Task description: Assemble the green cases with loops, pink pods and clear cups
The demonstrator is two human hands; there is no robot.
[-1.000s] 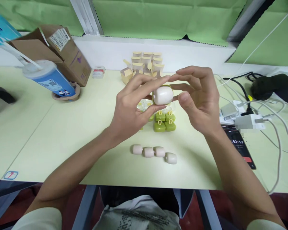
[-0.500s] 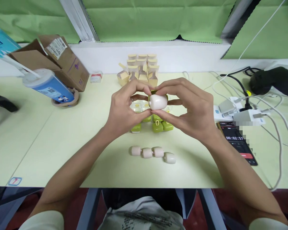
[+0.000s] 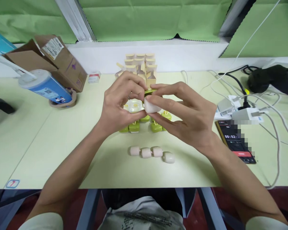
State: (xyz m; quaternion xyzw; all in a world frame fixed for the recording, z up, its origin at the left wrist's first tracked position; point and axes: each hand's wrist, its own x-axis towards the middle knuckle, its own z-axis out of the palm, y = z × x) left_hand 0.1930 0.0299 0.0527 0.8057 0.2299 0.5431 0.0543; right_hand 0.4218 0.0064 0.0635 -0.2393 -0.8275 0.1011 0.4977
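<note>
Above the middle of the table, my left hand (image 3: 120, 103) and my right hand (image 3: 184, 113) both pinch a small white rounded case (image 3: 150, 107) with a green part (image 3: 150, 92) showing at its top. Fingers of both hands are closed around it. Under my hands lie several green cases (image 3: 156, 126) with yellow loops and a clear plastic piece (image 3: 133, 106). Nearer to me, a row of several white rounded cases (image 3: 151, 153) lies on the table.
Small beige cartons (image 3: 140, 64) are stacked at the back. A blue cup (image 3: 44, 86) and a brown cardboard box (image 3: 55, 60) stand at the left. A phone (image 3: 237, 142), white chargers (image 3: 244, 115), cables and a black object (image 3: 268, 78) lie at the right.
Both hands have dropped lower and closed tighter on the white case. My right hand, apart from it a second ago, now grips it, and the case has tilted so its green part faces up.
</note>
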